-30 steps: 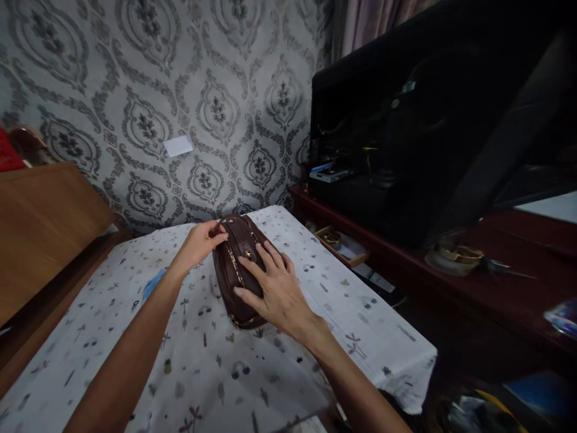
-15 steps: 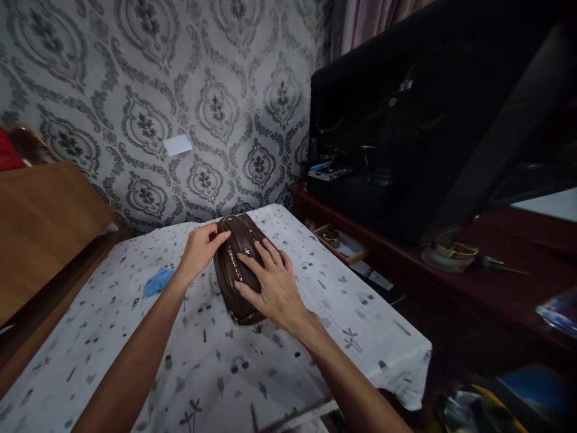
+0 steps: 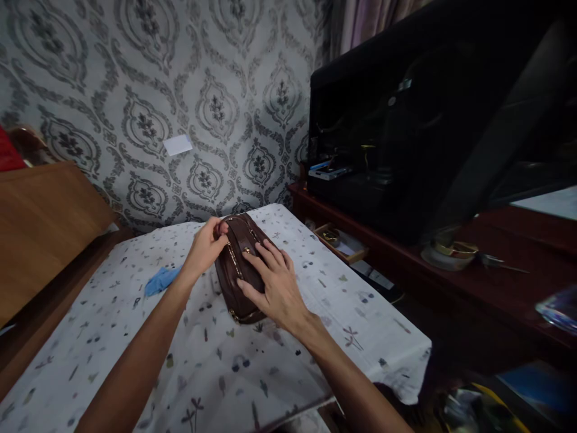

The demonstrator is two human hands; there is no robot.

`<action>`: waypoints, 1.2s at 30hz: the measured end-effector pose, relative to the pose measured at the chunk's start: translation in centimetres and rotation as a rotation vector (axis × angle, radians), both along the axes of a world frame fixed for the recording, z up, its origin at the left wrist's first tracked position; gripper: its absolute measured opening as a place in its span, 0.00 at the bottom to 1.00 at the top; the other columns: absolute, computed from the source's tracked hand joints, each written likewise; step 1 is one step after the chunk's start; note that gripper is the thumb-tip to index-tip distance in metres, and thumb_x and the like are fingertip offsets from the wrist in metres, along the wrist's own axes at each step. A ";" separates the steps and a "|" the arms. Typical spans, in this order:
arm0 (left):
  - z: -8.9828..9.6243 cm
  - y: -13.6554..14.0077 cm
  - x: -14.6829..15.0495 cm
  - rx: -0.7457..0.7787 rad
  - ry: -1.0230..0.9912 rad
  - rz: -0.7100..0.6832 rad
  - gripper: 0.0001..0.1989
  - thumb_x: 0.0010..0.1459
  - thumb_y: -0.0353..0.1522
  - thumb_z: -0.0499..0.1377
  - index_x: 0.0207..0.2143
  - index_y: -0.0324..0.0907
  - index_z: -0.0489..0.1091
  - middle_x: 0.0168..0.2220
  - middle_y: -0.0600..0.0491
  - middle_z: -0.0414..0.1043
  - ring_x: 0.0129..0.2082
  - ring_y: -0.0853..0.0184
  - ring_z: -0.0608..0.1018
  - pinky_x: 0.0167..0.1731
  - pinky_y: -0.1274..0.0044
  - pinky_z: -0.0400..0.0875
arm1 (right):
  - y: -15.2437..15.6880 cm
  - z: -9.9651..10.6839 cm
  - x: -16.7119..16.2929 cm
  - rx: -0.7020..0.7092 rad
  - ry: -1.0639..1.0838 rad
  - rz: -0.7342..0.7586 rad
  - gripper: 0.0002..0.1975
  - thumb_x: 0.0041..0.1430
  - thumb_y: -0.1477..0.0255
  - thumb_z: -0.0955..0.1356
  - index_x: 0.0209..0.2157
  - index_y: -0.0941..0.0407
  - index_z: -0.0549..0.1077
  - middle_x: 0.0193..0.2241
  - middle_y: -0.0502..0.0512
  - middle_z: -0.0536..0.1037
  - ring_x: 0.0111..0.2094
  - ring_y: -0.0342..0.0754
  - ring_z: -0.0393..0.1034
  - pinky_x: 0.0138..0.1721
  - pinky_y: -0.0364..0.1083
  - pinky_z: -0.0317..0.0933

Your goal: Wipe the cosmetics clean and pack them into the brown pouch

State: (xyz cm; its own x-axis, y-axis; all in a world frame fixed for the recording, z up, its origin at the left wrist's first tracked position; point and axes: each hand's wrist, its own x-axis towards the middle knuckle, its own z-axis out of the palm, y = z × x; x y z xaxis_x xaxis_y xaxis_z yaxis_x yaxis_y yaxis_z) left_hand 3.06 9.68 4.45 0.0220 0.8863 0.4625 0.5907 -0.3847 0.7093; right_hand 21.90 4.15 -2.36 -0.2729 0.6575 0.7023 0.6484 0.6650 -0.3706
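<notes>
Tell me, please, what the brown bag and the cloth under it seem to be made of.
Brown bag: probably leather or imitation leather, with a smooth, slightly glossy surface and a gold-coloured metal zipper. Tablecloth: likely thin woven fabric, matte, printed with small figures, draping softly over the edge.

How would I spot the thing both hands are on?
Find the table under the white patterned cloth by the wallpapered wall. At its far end lies a dark brown zip-up bag with gold trim, beneath the left hand and right hand. The only neighbour is a blue rag.
</notes>
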 end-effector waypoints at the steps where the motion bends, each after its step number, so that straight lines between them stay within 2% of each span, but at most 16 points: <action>1: 0.1 0.5 0.2 0.015 -0.022 -0.018 0.11 0.48 0.31 0.58 0.37 0.42 0.67 0.34 0.56 0.69 0.35 0.68 0.72 0.36 0.78 0.66 | 0.0 -0.3 0.0 0.024 0.051 0.007 0.22 0.62 0.61 0.69 0.54 0.56 0.74 0.57 0.66 0.74 0.63 0.64 0.60 0.59 0.66 0.56; 4: 0.5 2.1 1.0 -0.019 -0.032 -0.094 0.19 0.46 0.33 0.60 0.43 0.41 0.69 0.32 0.57 0.70 0.34 0.68 0.73 0.37 0.77 0.67 | -0.1 -1.2 0.2 0.085 0.199 0.016 0.15 0.64 0.66 0.67 0.49 0.57 0.76 0.51 0.63 0.78 0.60 0.61 0.65 0.58 0.63 0.59; 7: 1.1 3.6 1.8 -0.092 0.103 -0.050 0.18 0.46 0.40 0.64 0.38 0.40 0.73 0.23 0.59 0.66 0.25 0.69 0.69 0.28 0.77 0.62 | -0.3 -1.9 0.3 0.119 0.272 0.008 0.12 0.64 0.69 0.65 0.47 0.57 0.76 0.49 0.62 0.79 0.58 0.59 0.67 0.56 0.60 0.61; 9: 1.4 4.3 2.4 -0.126 0.187 -0.003 0.16 0.46 0.43 0.64 0.33 0.40 0.75 0.21 0.60 0.66 0.23 0.69 0.68 0.25 0.77 0.59 | -0.4 -2.2 0.3 0.132 0.278 0.000 0.13 0.65 0.69 0.65 0.48 0.56 0.75 0.50 0.62 0.78 0.58 0.58 0.67 0.56 0.60 0.62; 13: 1.6 5.1 3.5 -0.150 0.273 0.001 0.14 0.45 0.42 0.65 0.30 0.41 0.76 0.24 0.58 0.73 0.26 0.67 0.73 0.27 0.78 0.61 | -0.5 -2.5 0.3 0.146 0.255 -0.013 0.14 0.66 0.69 0.63 0.50 0.57 0.74 0.55 0.65 0.74 0.60 0.58 0.65 0.57 0.61 0.61; 17: 1.4 5.1 4.3 -0.087 0.369 0.031 0.09 0.44 0.37 0.66 0.26 0.42 0.74 0.24 0.57 0.74 0.26 0.66 0.72 0.27 0.77 0.61 | -0.6 -2.4 0.3 0.137 0.251 -0.016 0.14 0.66 0.70 0.63 0.49 0.58 0.75 0.54 0.65 0.75 0.60 0.58 0.64 0.59 0.61 0.60; 21: 1.2 4.9 4.8 -0.023 0.368 0.091 0.06 0.47 0.35 0.63 0.23 0.43 0.71 0.23 0.55 0.72 0.26 0.65 0.71 0.29 0.75 0.60 | -0.7 -2.3 0.3 0.095 0.245 -0.017 0.15 0.66 0.69 0.62 0.50 0.56 0.75 0.54 0.63 0.75 0.61 0.58 0.63 0.60 0.61 0.59; 26: 0.9 4.5 4.7 0.019 0.319 0.126 0.06 0.50 0.35 0.59 0.26 0.42 0.70 0.24 0.55 0.72 0.26 0.67 0.71 0.31 0.75 0.63 | -0.6 -2.5 0.3 0.099 0.247 -0.015 0.15 0.67 0.69 0.62 0.50 0.57 0.74 0.54 0.63 0.75 0.61 0.57 0.63 0.60 0.60 0.59; 31: 0.5 4.5 4.2 0.008 0.192 0.052 0.08 0.49 0.36 0.59 0.27 0.41 0.70 0.24 0.57 0.70 0.26 0.68 0.70 0.31 0.77 0.64 | -0.5 -2.6 0.2 0.100 0.244 -0.018 0.16 0.68 0.71 0.61 0.51 0.57 0.74 0.56 0.63 0.74 0.61 0.57 0.62 0.61 0.59 0.59; 36: 0.5 4.1 3.8 0.020 0.162 -0.029 0.10 0.48 0.38 0.60 0.29 0.40 0.72 0.25 0.57 0.71 0.28 0.69 0.71 0.33 0.77 0.66 | -0.4 -2.5 0.2 0.056 0.169 -0.038 0.16 0.70 0.71 0.59 0.52 0.56 0.73 0.59 0.62 0.72 0.62 0.56 0.60 0.60 0.59 0.58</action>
State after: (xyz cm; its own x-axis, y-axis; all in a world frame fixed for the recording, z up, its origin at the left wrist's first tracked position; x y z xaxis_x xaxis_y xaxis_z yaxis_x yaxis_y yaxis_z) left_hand 6.83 13.82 4.95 0.1234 0.8750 0.4682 0.6852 -0.4164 0.5976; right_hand 22.09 3.79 -4.81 -0.1238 0.6235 0.7720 0.6047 0.6642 -0.4395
